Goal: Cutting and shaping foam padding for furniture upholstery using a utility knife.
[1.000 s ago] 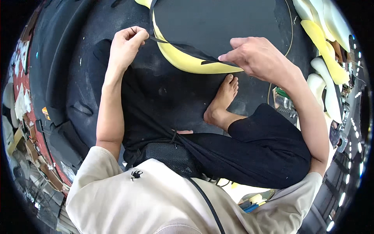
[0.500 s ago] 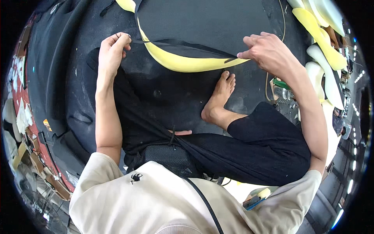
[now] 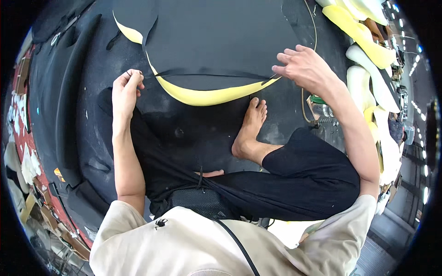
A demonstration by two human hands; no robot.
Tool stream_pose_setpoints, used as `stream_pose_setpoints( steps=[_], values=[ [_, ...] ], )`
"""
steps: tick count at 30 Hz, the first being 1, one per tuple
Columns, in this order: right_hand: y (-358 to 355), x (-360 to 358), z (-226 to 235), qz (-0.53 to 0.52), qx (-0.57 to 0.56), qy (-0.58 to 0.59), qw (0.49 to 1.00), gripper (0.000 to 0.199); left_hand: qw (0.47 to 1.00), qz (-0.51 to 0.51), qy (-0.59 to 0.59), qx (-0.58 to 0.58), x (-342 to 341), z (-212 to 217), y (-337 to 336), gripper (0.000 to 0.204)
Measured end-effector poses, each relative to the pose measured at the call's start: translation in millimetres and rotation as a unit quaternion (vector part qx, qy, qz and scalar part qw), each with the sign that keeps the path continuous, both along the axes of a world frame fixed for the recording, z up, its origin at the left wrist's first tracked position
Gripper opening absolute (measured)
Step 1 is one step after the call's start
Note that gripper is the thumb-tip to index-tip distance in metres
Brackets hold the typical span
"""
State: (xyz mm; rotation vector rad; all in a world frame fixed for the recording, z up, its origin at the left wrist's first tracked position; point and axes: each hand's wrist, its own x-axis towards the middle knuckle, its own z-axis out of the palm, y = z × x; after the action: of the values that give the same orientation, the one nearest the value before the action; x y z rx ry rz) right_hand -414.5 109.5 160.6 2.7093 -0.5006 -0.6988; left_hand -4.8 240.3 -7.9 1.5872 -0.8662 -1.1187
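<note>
A long curved strip of yellow foam with black fabric edging point(image 3: 198, 96) lies across the black mat in front of me. Its right end rises to the closed fingers of my right hand point(image 3: 306, 71), which pinch it. A thin black band point(image 3: 207, 74) spans the curve, running toward that same hand. My left hand point(image 3: 125, 96) is closed in a pinch, left of the strip and apart from its yellow part. Whatever is between those fingertips is too small to make out. The strip's far left end point(image 3: 130, 34) twists up, showing yellow.
Yellow and white foam pieces point(image 3: 363, 37) are piled at the right. A thin cord point(image 3: 304, 103) runs beside a small green-topped object point(image 3: 316, 99). My bare foot point(image 3: 248, 126) rests just below the strip. Black padded rolls point(image 3: 69, 115) and scattered scraps point(image 3: 30, 161) lie at the left.
The black band, which reached my left hand, now ends short of it near the strip's left bend. My left hand is lower. The view has shifted; the strip appears lower and further left.
</note>
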Motion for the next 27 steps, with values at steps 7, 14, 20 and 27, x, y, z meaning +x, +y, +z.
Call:
stream_pose_setpoints(
  steps=[7, 14, 20, 27],
  values=[
    [-35.4, -13.6, 39.9, -0.090, -0.161, -0.005, 0.983, 0.010, 1.000, 0.018, -0.022, 0.012, -6.9, -0.2, -8.7, 0.023],
    [-80.8, -42.8, 27.5, -0.275, -0.132, -0.285, 0.909, 0.018, 0.999, 0.006, 0.002, 0.053, -23.0, -7.9, -25.6, 0.076],
    [-91.0, -32.5, 15.6, -0.294, -0.118, -0.314, 0.895, 0.017, 0.973, -0.044, 0.224, 0.035, -46.0, -21.6, -44.3, 0.105],
    [-77.1, -6.0, 29.2, -0.280, -0.124, -0.373, 0.876, 0.017, 0.970, -0.027, 0.222, -0.096, -37.7, -32.5, -45.2, 0.123]
  ],
)
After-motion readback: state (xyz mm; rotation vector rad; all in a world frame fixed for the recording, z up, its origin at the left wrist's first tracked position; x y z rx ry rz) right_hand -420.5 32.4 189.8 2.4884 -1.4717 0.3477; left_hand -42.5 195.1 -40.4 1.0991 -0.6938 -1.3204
